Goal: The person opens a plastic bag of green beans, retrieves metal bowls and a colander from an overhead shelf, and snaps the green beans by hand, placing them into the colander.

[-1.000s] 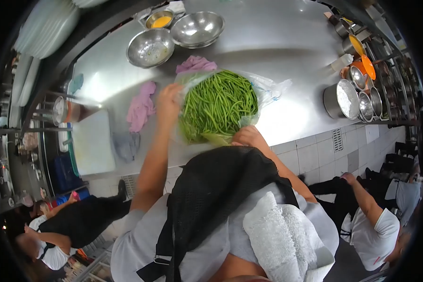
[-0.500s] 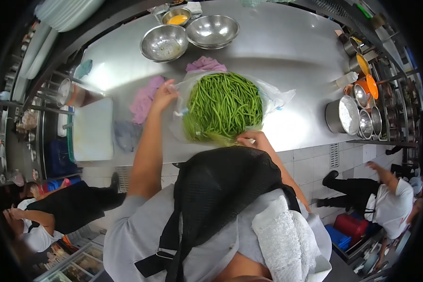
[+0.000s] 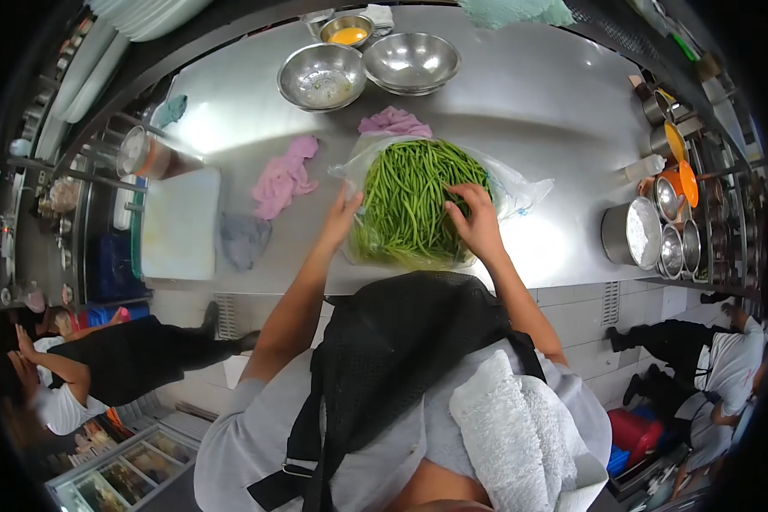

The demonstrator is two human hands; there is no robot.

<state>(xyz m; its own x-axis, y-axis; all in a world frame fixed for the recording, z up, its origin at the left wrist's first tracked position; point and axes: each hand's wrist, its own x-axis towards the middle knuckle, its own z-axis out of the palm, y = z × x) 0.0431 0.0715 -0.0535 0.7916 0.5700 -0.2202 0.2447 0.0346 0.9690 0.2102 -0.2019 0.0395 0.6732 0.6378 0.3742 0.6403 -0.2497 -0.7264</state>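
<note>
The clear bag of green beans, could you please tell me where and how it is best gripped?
Probably by its loose edges, coming from both sides: the clear bag spreads past the heaped green beans at left and right, leaving free film to pinch.

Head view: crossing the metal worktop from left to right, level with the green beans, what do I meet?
White cutting board → grey cloth → nearer pink cloth → left hand → green beans → metal pot.
</note>
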